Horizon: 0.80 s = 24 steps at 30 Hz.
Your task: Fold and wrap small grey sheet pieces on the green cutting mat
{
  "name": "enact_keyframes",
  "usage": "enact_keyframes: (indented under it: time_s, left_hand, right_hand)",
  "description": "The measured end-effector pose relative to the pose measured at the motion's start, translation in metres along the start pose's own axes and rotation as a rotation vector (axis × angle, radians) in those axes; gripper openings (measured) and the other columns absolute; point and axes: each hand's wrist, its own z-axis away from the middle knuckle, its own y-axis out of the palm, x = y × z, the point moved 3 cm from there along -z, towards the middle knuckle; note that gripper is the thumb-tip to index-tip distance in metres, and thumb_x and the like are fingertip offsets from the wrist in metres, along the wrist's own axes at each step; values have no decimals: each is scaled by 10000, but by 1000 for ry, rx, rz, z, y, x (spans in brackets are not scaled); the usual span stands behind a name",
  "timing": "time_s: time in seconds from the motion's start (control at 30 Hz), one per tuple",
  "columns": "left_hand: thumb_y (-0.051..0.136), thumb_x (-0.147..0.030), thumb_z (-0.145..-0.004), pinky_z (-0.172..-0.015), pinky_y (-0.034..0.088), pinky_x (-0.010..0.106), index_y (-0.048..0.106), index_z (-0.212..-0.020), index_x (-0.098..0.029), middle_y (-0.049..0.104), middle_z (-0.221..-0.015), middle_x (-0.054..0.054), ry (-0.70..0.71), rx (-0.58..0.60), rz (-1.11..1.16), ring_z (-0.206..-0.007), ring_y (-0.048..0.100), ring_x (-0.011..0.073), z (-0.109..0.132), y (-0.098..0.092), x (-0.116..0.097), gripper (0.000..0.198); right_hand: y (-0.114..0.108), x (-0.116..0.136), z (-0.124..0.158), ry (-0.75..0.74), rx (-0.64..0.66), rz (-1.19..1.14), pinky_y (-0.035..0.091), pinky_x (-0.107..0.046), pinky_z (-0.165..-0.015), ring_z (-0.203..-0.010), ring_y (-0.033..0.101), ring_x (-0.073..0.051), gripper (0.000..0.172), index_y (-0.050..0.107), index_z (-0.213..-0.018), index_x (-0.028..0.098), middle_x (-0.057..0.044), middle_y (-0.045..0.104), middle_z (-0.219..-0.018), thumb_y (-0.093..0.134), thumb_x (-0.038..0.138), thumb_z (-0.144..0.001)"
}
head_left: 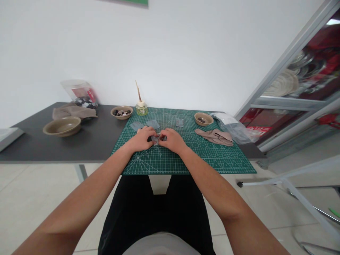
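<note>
Over the green cutting mat (pixel 170 164), my left hand (pixel 143 139) and my right hand (pixel 172 140) meet with bent fingers. Between their fingertips they pinch a small clear plastic bag (pixel 156 140). Something dark shows beside the left fingertips, too small to name. Behind my left hand lie two small bluish clear bags, one at the left (pixel 136 125) and one nearer the middle (pixel 153 124). Another small clear piece (pixel 180 122) lies behind my right hand. Fingers hide most of what is held.
Brown bowls with dark pieces stand at the back left (pixel 122 112) and back right (pixel 204 119). A glass jar with a stick (pixel 141 108), a crumpled brown cloth (pixel 215 137) and a large plastic bag (pixel 235 127) surround the mat. Another bowl (pixel 62 127) and a clear tub (pixel 81 94) stand left.
</note>
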Motion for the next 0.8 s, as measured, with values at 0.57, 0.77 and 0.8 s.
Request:
enact_keyframes:
  time_s: [0.57,0.77,0.8]
  left_hand:
    - [567,-332,-805,-813,350,458,676,-1121,-210,601,-1068,98,-55,1,-81,-1025,490,314,2,-2,-6,355]
    - [572,-346,-792,-800,350,452,646,-1137,-177,586,-1092,117,-95,7,-82,-1047,490,325,1,-2,-5,392]
    - [569,-355,-794,-798,349,451,652,-1126,-179,583,-1087,116,-98,11,-82,-1047,488,324,1,-2,-5,385]
  right_hand:
    - [1,-2,-2,-10,27,-5,351,-269,-737,-764,509,-148,104,615,-732,187,10,549,-761,690,223,-794]
    - [1,-2,-4,-56,91,-83,363,-261,-771,-791,539,-141,74,650,-753,189,9,584,-791,682,210,-816]
    - [1,-1,-3,-57,97,-98,363,-255,-759,-774,535,-134,78,647,-746,190,14,577,-790,692,213,-805]
